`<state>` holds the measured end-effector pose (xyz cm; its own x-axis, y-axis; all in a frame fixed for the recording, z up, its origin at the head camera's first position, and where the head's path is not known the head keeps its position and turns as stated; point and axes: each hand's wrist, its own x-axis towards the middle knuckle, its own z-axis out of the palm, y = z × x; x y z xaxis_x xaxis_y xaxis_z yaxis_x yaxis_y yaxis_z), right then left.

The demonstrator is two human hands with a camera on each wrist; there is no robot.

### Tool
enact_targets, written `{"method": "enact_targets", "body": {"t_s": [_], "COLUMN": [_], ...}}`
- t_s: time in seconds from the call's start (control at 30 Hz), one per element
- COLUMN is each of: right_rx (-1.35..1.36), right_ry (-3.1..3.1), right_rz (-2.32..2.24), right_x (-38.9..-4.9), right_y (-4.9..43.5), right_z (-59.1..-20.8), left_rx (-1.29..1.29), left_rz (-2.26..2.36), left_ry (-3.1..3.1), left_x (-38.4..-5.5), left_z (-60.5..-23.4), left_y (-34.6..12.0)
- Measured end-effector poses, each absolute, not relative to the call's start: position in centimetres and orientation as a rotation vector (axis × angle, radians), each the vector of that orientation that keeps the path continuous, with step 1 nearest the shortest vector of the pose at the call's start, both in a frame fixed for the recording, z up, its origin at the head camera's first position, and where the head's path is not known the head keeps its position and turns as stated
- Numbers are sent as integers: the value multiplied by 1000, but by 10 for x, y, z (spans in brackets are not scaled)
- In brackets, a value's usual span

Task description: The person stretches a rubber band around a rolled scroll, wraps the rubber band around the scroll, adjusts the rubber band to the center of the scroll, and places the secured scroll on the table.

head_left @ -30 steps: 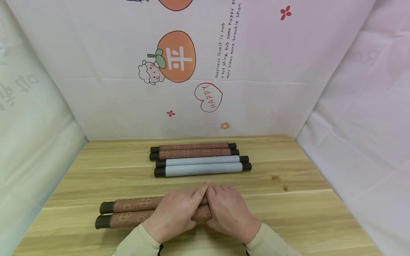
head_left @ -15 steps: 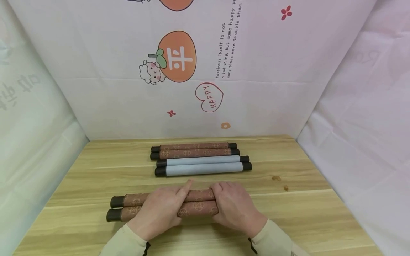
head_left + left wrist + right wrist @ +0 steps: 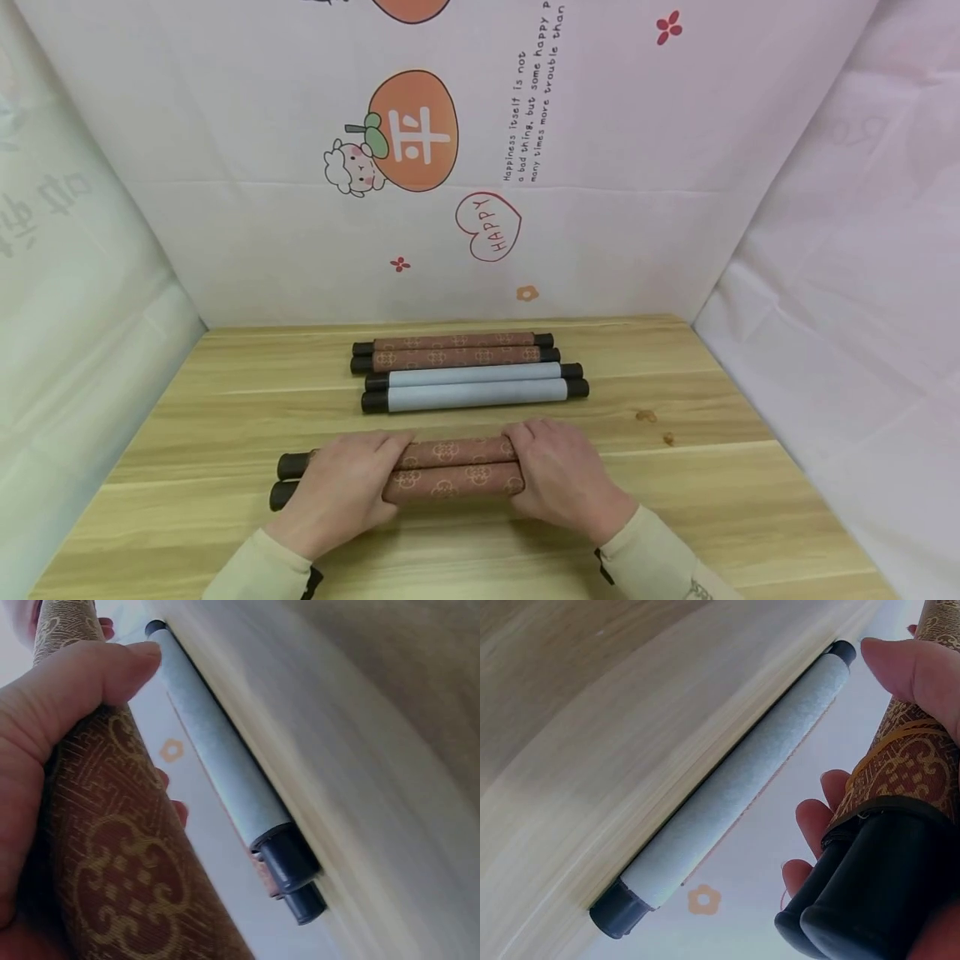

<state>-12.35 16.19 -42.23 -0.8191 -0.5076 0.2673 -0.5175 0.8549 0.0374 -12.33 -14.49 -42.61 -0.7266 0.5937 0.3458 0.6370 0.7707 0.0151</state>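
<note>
- Hand on left [image 3: 340, 492] is curled around the brown rolls [image 3: 455, 480].
- These are side by side, lower middle of the frame.
- Pale rolls [image 3: 477, 395] are on the worktop [image 3: 735, 500], centre of the frame.
- Hand on right [image 3: 564, 477] also grips the brown rolls.

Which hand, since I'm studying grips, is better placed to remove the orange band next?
Right hand, probably: its thumb lies near the orange band; the left hand grips the brown rolls farther along.

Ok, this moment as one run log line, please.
left hand: grips brown patterned scroll rolls | right hand: grips same rolls | farther on table: pale blue rolls, rear brown rolls
</note>
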Motion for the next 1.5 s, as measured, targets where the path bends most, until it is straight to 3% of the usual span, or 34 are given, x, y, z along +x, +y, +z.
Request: {"method": "enact_targets", "body": {"t_s": [1.5], "right_rx": [737], "right_ry": [-2691], "right_rz": [-97], "right_x": [-127], "right_y": [167], "right_z": [-426], "left_rx": [-938], "left_rz": [-257], "left_ry": [-2540], "left_x": [-123], "left_z": [-430], "left_y": [-150]}}
